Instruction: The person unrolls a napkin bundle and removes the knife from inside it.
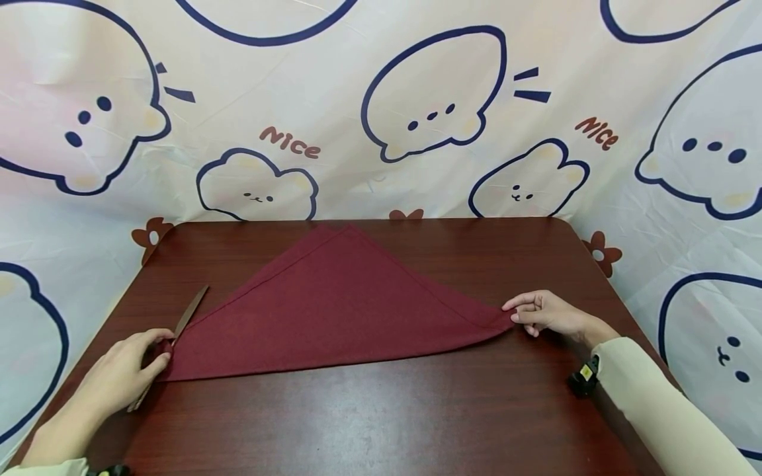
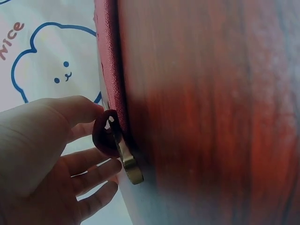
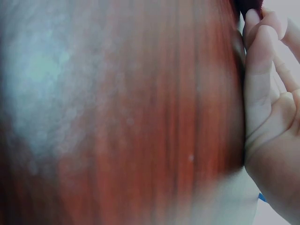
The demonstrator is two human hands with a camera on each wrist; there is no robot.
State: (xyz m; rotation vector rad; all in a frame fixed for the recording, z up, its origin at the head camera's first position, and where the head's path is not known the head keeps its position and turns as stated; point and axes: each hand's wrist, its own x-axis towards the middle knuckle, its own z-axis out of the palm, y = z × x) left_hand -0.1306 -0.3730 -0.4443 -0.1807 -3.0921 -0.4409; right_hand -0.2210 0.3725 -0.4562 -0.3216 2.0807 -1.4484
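Note:
A dark red cloth napkin (image 1: 333,311), folded into a triangle, spreads over the table with its peak at the far edge. At its left corner my left hand (image 1: 122,370) pinches the cloth between thumb and fingers; in the left wrist view that corner (image 2: 105,140) is curled into a loop. A gold-coloured table knife (image 1: 192,309) lies slantwise at this corner, its middle hidden by the hand and cloth. Its handle end (image 2: 133,171) shows beyond the loop. With thumb and fingertips, my right hand (image 1: 548,313) pinches the right corner, which lifts slightly.
The brown wooden table (image 1: 381,423) has rounded far corners. Behind it and along both sides hangs a pale curtain (image 1: 345,86) printed with cartoon figures. A black strap device (image 1: 583,378) sits on the right wrist.

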